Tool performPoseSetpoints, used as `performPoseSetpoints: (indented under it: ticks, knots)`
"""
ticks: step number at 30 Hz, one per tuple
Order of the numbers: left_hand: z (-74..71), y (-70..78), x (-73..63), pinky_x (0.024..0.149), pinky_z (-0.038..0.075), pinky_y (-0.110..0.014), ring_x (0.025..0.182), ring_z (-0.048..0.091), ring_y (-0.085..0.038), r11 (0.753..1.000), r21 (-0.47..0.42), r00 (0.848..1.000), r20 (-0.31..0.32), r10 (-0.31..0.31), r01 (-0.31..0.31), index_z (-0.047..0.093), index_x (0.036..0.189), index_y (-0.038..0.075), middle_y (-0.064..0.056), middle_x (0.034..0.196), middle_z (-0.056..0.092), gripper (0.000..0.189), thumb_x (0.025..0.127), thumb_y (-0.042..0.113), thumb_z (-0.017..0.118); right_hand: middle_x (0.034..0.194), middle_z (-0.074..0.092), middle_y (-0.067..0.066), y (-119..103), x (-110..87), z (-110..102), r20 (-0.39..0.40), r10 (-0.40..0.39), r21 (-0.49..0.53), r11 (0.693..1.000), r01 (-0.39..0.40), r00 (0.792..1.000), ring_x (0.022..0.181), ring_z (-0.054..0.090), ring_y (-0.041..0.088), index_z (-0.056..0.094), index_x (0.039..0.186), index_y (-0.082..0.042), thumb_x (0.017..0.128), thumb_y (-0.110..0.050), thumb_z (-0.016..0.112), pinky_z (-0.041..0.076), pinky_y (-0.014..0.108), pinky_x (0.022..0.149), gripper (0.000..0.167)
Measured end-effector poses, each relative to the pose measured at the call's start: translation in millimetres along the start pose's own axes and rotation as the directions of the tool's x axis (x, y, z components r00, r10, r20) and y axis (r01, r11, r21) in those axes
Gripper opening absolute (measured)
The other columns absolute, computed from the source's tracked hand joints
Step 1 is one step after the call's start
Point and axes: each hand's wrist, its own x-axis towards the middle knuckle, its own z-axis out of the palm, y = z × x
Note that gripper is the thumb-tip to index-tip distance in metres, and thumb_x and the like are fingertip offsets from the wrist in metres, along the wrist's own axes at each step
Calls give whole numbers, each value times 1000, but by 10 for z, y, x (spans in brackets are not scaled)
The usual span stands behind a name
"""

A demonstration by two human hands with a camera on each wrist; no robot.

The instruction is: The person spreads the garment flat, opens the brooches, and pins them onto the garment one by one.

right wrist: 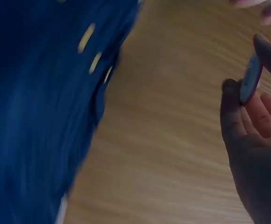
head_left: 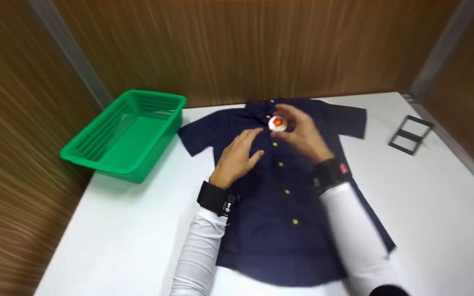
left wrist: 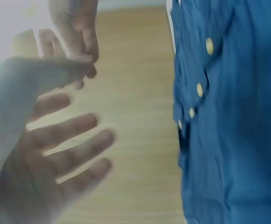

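Note:
A dark blue short-sleeved shirt [head_left: 253, 230] lies flat, front side up, with yellowish buttons down its middle. Above its collar area my right hand [head_left: 303, 133] pinches a small round white disc [head_left: 277, 123] with a red and orange mark at its centre. Seen edge-on in the right wrist view, the disc [right wrist: 251, 79] sits between thumb and fingertips. My left hand [head_left: 237, 158] hovers over the shirt's left part with fingers extended, holding nothing. In the left wrist view that hand [left wrist: 56, 144] has its fingers spread.
A green plastic basket [head_left: 161, 142] stands at the back left of the white table [head_left: 130, 234]. A black rectangular frame with a crossbar [head_left: 410, 135] lies at the right. Wood-grain panels [head_left: 220, 49] close off the back and both sides.

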Motion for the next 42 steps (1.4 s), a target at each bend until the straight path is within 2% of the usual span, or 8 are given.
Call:
performPoseSetpoints:
  ticks: [3,7,12,19,25,30,37,42]
  knots:
    - [88,-47,-9,104,54,-46,133,59,-26,1000,2,997,-80,-23,23,50,152,14,-6,147,58,60,96,17,71,126,69,27,22,-62,223,32,27,73,997,-30,999,109,68,38,52,146,4,78,6,85,52,22,88,75]
    - [130,-28,-70,99,57,-45,130,61,-25,1000,-14,995,-101,-6,4,58,145,14,-4,143,60,53,94,10,71,119,70,24,44,-129,355,102,65,53,996,-71,993,97,71,30,51,149,-1,79,-4,88,54,20,80,79]
    - [-52,-54,-70,88,59,-43,110,71,-23,999,-12,990,-136,39,-41,73,120,12,-3,122,70,27,94,10,73,102,75,14,-26,-66,386,171,86,165,980,-114,982,84,73,15,57,143,-2,87,-8,83,60,25,74,63]
    - [-238,-139,-22,86,57,-41,91,71,-25,967,-252,978,-206,-14,-40,77,103,1,-12,98,75,17,98,16,70,94,79,1,-76,-22,413,269,120,370,903,-217,956,84,79,23,65,123,13,103,-8,61,64,43,78,29]
    - [-170,-273,-43,87,58,-41,92,71,-24,952,-303,984,-155,-90,39,76,105,-2,-15,100,75,16,96,11,72,107,78,6,-27,-50,350,261,101,341,921,-189,960,94,76,9,65,125,15,102,-3,60,62,27,85,30]
    - [-112,-262,4,90,57,-44,94,70,-24,946,-324,991,-111,-69,29,75,107,-2,-15,103,75,19,98,13,70,114,75,25,-23,-49,292,267,91,247,956,-159,959,88,75,6,68,120,16,97,6,65,61,21,79,26]
    - [-157,-244,-30,89,58,-40,92,70,-22,914,-396,996,6,-89,84,72,113,-2,-15,104,76,19,96,6,72,102,76,14,-71,-39,371,281,124,216,958,-189,951,85,74,4,70,114,16,94,10,64,62,23,77,21]
    - [-155,-258,-22,88,57,-30,94,72,-24,918,-386,994,-12,-106,93,72,112,-2,-16,103,75,20,92,-3,71,106,76,20,-74,-54,424,292,119,200,963,-183,949,88,73,6,70,119,11,94,5,68,60,20,78,26]
